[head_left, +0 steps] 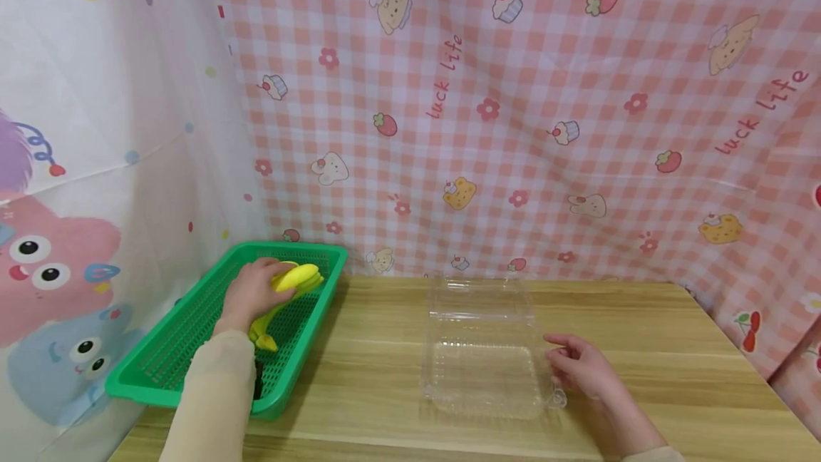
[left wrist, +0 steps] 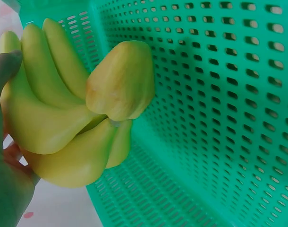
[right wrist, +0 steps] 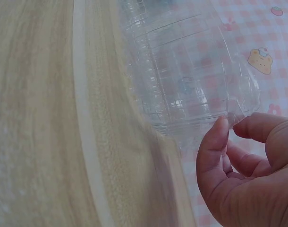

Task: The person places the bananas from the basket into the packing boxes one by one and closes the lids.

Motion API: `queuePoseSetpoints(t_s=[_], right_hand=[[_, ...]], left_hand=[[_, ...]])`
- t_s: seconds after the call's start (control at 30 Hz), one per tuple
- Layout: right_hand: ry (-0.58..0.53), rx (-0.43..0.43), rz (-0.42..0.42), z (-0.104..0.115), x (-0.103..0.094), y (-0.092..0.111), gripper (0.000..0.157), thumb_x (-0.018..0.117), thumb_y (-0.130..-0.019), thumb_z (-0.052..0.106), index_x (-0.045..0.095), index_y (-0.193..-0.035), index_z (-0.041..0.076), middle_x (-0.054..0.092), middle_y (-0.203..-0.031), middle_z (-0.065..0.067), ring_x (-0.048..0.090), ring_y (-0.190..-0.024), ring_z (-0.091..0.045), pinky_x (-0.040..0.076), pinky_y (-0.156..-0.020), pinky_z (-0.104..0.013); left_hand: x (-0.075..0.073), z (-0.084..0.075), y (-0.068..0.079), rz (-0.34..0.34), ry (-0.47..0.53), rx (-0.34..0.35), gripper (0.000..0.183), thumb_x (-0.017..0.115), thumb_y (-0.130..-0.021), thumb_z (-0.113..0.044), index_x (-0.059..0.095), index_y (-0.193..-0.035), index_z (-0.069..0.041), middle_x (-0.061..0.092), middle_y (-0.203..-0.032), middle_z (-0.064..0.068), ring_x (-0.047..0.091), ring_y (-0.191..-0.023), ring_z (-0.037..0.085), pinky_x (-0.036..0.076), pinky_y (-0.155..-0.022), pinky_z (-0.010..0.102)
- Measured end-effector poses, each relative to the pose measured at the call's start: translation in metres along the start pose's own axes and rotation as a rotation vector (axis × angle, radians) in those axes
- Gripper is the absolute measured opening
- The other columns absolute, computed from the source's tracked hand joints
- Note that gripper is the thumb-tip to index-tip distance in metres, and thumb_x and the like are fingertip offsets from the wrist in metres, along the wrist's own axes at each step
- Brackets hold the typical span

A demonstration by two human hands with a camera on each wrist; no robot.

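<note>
A bunch of yellow bananas [head_left: 298, 279] is gripped by my left hand [head_left: 252, 296] over the green basket [head_left: 122, 376]. In the left wrist view the thumb lies across one banana [left wrist: 47, 125], and the thick stem end [left wrist: 122, 80] points into the basket. A clear plastic container [head_left: 484, 380] lies unfolded on the table, its lid [head_left: 481, 299] toward the back. Beside its right edge is my right hand [head_left: 584, 369], fingers loosely curled. In the right wrist view a small gap shows between thumb and index fingertips, close to the container's edge [right wrist: 182, 113].
A dark item [head_left: 259, 380] is partly visible in the basket, mostly hidden by the left sleeve. The wooden table [head_left: 372, 376] meets a pink checked cloth [head_left: 545, 162] at the back. A white printed curtain [head_left: 154, 162] hangs at the left.
</note>
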State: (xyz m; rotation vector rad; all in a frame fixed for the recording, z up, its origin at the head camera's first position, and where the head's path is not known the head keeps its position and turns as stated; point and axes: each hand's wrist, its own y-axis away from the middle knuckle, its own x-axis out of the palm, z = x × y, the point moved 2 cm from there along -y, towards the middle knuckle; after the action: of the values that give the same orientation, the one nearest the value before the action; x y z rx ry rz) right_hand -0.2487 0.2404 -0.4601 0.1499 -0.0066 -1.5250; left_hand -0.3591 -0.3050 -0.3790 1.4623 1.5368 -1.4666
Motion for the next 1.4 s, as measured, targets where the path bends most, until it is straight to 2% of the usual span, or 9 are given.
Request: queuePoseSetpoints(t_s=[0.27, 0.53, 0.7, 1.03, 1.23, 1.4], right_hand=[[0.005, -0.002, 0.003, 0.000, -0.001, -0.001, 0.049, 0.056, -0.097, -0.002, 0.035, -0.139, -0.018, 0.054, -0.087, -0.003, 0.053, -0.069, -0.010, 0.053, -0.060, -0.022], [0.008, -0.006, -0.005, 0.002, 0.000, -0.001, 0.049, 0.055, -0.097, -0.003, 0.035, -0.140, -0.018, 0.054, -0.086, -0.003, 0.053, -0.068, -0.009, 0.052, -0.059, -0.021], [0.009, -0.011, -0.002, 0.001, -0.001, -0.002, 0.050, 0.056, -0.097, -0.002, 0.035, -0.139, -0.019, 0.055, -0.086, -0.003, 0.053, -0.068, -0.009, 0.052, -0.059, -0.021], [-0.010, -0.007, -0.002, 0.000, 0.000, -0.001, 0.050, 0.055, -0.097, -0.003, 0.034, -0.140, -0.019, 0.054, -0.085, -0.003, 0.052, -0.067, -0.009, 0.052, -0.058, -0.021], [-0.014, -0.002, -0.004, -0.001, 0.000, 0.000, 0.050, 0.056, -0.097, -0.003, 0.035, -0.139, -0.019, 0.054, -0.086, -0.003, 0.053, -0.068, -0.010, 0.052, -0.059, -0.022], [-0.012, -0.003, 0.004, -0.002, 0.000, 0.000, 0.050, 0.055, -0.097, -0.003, 0.034, -0.139, -0.019, 0.054, -0.086, -0.003, 0.053, -0.069, -0.009, 0.052, -0.059, -0.022]], left_hand=[[-0.010, -0.003, -0.002, -0.056, -0.018, 0.025, 0.048, 0.074, -0.086, -0.030, 0.065, -0.130, -0.012, 0.055, -0.131, 0.025, 0.050, -0.111, 0.047, 0.045, -0.083, 0.063], [-0.030, -0.015, -0.004, -0.106, -0.001, 0.077, 0.046, 0.075, -0.087, -0.026, 0.066, -0.129, -0.012, 0.055, -0.131, 0.025, 0.049, -0.110, 0.046, 0.044, -0.085, 0.060], [-0.036, -0.021, -0.007, -0.132, -0.004, 0.118, 0.045, 0.075, -0.087, -0.026, 0.066, -0.128, -0.014, 0.056, -0.132, 0.021, 0.051, -0.108, 0.044, 0.044, -0.086, 0.059], [-0.047, -0.042, -0.010, -0.167, -0.023, 0.218, 0.044, 0.077, -0.086, -0.025, 0.067, -0.128, -0.014, 0.058, -0.130, 0.019, 0.053, -0.106, 0.041, 0.046, -0.084, 0.056], [-0.056, -0.059, -0.011, -0.179, -0.020, 0.273, 0.044, 0.078, -0.085, -0.022, 0.068, -0.127, -0.013, 0.056, -0.133, 0.019, 0.052, -0.111, 0.041, 0.045, -0.088, 0.057], [-0.063, -0.075, -0.010, -0.217, -0.001, 0.334, 0.043, 0.080, -0.082, -0.021, 0.070, -0.123, -0.012, 0.058, -0.130, 0.018, 0.052, -0.110, 0.039, 0.046, -0.087, 0.055]])
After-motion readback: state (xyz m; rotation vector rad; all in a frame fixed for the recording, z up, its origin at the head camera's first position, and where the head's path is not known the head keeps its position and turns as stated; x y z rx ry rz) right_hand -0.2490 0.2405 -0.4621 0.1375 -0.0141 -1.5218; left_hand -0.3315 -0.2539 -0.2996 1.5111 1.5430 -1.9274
